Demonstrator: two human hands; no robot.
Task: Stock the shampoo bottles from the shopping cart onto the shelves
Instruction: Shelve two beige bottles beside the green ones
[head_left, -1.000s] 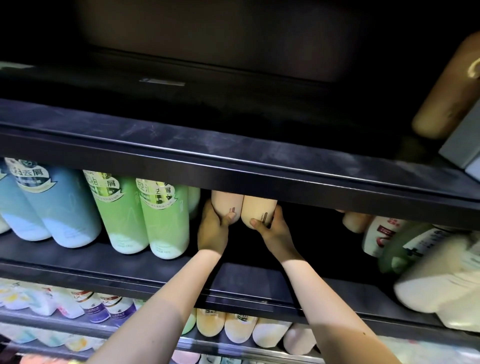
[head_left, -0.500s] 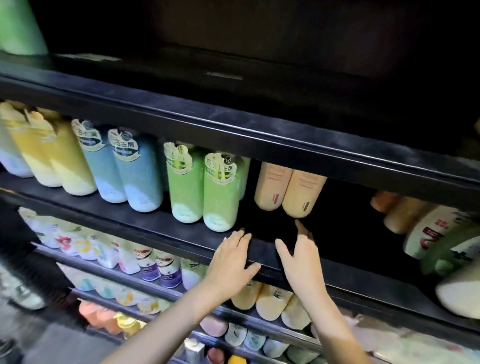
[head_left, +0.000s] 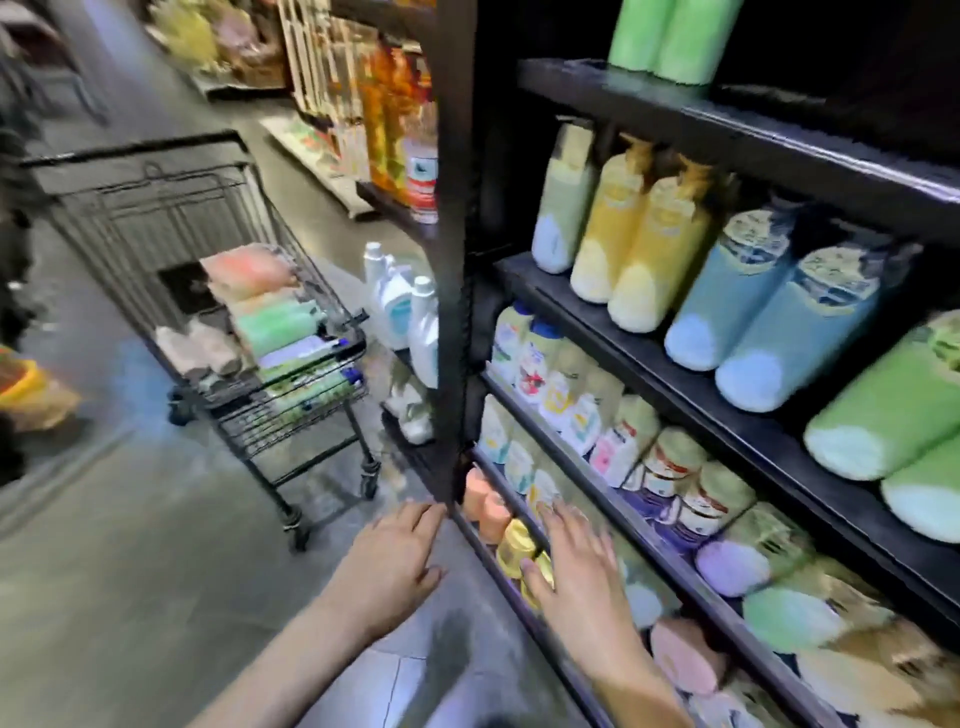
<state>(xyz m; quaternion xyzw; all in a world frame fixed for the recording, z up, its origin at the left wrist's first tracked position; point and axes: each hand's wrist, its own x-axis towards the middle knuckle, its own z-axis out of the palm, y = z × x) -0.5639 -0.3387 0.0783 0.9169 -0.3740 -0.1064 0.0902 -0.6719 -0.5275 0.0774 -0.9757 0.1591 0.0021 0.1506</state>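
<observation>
Head cam, pretty blurry: left hand (head_left: 390, 558) at 6 o'clock, fingers spread, holding nothing. Right hand (head_left: 574, 564) beside it, flat and empty, in front of low shelf bottles (head_left: 511, 538). Shelves (head_left: 675, 374) at 3 o'clock, packed. Shopping cart (head_left: 208, 291) out at 10 o'clock, shampoo bottles (head_left: 275, 325) lying inside.

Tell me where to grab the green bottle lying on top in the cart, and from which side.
Grip the green bottle around its middle, coming down from above. It lies on its side on the pile in the cart, so its round body faces up, and both hands look empty.
</observation>
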